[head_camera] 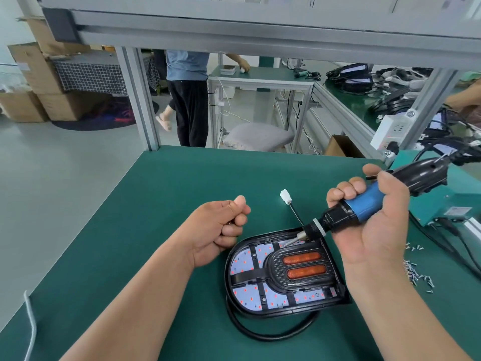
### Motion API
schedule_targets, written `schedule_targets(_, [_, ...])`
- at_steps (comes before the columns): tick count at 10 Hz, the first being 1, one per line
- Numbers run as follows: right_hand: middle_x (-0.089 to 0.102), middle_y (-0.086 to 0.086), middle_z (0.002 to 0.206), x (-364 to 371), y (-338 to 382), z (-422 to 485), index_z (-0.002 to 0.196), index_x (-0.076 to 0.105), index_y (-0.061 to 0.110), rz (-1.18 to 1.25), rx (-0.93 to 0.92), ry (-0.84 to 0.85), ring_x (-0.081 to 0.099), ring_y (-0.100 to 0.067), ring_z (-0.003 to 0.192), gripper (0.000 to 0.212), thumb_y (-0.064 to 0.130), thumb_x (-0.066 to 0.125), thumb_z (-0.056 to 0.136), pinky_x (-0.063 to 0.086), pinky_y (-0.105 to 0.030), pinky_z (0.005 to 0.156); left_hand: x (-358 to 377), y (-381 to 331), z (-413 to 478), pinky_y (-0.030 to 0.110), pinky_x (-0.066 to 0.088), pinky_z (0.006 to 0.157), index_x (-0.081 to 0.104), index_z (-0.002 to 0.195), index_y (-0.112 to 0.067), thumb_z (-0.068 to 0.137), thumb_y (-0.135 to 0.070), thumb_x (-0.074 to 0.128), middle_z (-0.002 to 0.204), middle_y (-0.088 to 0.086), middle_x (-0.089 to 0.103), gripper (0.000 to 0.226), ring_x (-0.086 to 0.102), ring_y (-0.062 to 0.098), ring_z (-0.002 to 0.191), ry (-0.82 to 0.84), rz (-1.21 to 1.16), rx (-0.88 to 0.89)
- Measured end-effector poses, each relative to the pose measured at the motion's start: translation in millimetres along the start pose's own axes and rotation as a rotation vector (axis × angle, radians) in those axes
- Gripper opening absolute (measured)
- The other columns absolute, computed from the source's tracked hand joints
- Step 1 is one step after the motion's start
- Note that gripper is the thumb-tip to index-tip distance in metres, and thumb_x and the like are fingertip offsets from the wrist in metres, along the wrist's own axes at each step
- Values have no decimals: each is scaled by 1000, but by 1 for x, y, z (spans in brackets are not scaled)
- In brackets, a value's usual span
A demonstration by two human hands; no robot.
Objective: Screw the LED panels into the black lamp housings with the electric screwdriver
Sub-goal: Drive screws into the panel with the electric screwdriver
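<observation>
Green mat (182,178), loose screws (416,272) beside lamp housing (282,272), white connector (285,196) near electric screwdriver (364,204)

Matt green table mat (166,194), glossy black plastic lamp housing (335,272), blue metallic-looking screwdriver (364,204) grip

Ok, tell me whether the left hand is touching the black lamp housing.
Cannot tell. Head view: the left hand sits right by the lamp housing rim, neither gap nor contact plain.
</observation>
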State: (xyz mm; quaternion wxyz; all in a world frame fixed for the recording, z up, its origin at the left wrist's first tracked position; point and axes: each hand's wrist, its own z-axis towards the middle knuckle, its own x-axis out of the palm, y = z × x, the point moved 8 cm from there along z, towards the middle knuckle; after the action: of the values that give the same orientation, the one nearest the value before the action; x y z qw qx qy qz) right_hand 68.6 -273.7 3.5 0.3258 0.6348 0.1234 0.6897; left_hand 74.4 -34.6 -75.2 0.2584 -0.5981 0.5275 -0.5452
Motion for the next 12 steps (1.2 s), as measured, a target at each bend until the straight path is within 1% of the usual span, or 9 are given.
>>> schedule_targets(1, [47, 4, 76, 1, -2, -1, 102, 60, 18, -5, 4, -5, 46, -12, 66, 12, 24, 50, 104, 50, -27, 68, -2, 2, 1, 14, 26, 38, 65, 101, -6, 98, -39, 65, 69, -2, 54, 34, 32, 4, 49, -24, -32, -21])
schedule_targets(3, [48, 3, 76, -1, -2, 0, 100, 62, 18, -5, 6, -15, 47, -13, 66, 12, 24, 52, 103, 50, -27, 68, 0, 3, -1, 16, 35, 48, 60, 128, 18, 99, 3, 53, 91, 10, 66, 33, 50, 9, 64, 30, -184, -65])
schedule_targets(4, [48, 3, 76, -2, -2, 0, 100, 62, 18, -2, 8, -13, 47, -13, 66, 12, 24, 52, 103, 50, -27, 69, 1, 2, -2, 15, 34, 45, 59, 125, 13, 105, 6, 41, 87, 9, 68, 27, 47, 7, 59, 41, -187, -65])
schedule_targets(6, [48, 3, 77, -2, -1, 0, 100, 62, 17, 3, 1, -16, 47, -13, 67, 12, 24, 53, 102, 50, -27, 69, 2, -1, -2, 12, 27, 38, 59, 108, -4, 110, -13, 50, 80, 3, 64, 13, 37, 4, 51, 49, -79, -34])
schedule_targets(8, [48, 3, 77, -1, -1, 0, 101, 61, 17, 5, 2, -17, 47, -13, 68, 12, 24, 52, 104, 50, -27, 69, -3, -4, -2, 14, 24, 36, 64, 98, -9, 92, -37, 68, 67, -4, 51, 29, 29, 3, 45, 15, -39, 4])
schedule_targets(9, [48, 3, 78, -1, -2, -1, 102, 61, 17, 3, 3, -17, 47, -12, 68, 12, 24, 52, 104, 50, -27, 70, -5, -3, -1, 14, 24, 37, 64, 97, -9, 91, -40, 69, 66, -4, 49, 32, 30, 4, 47, -12, -26, -8])
schedule_targets(10, [48, 3, 78, -1, -2, -1, 102, 61, 17, 2, 3, -18, 48, -13, 68, 11, 23, 52, 104, 51, -27, 70, -6, 0, 0, 14, 29, 41, 70, 102, -1, 103, -29, 62, 74, 1, 57, 29, 37, 5, 53, -15, -76, -41])
schedule_targets(11, [48, 3, 78, -1, -2, -1, 102, 61, 17, -1, 2, -19, 48, -13, 68, 11, 23, 52, 104, 51, -27, 69, -3, 0, -1, 14, 34, 46, 70, 114, 8, 107, -6, 51, 88, 8, 66, 25, 47, 8, 61, 21, -132, -41])
schedule_targets(12, [48, 3, 78, -2, -2, 0, 102, 61, 17, 4, -3, -19, 48, -13, 68, 11, 23, 52, 104, 51, -27, 69, 1, -3, -3, 14, 34, 46, 68, 115, 5, 105, -2, 52, 91, 8, 70, 20, 47, 7, 60, 66, -101, -26])
